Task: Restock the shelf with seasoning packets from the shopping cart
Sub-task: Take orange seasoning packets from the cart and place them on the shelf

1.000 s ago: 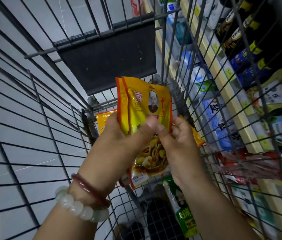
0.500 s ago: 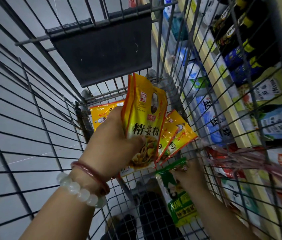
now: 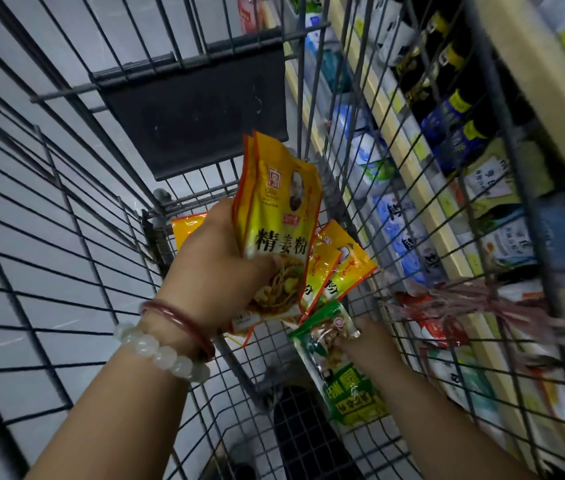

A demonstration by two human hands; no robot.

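Note:
My left hand holds a small stack of yellow seasoning packets upright above the wire shopping cart. Low in the cart, my right hand touches the top of a green seasoning packet that lies on the cart floor; its fingers are partly hidden behind the packet. Two more yellow packets lie against the cart's right wall, and another yellow packet shows behind my left hand. The shelf runs along the right, beyond the cart wall.
A black folded child-seat panel closes the cart's far end. Through the right wire wall I see dark bottles, blue-and-white bags and other packets on the shelves. Grey floor tiles lie to the left.
My right hand has let go of the yellow stack and dropped to the green packet on the cart floor. My left hand keeps the yellow packets, now tilted slightly left.

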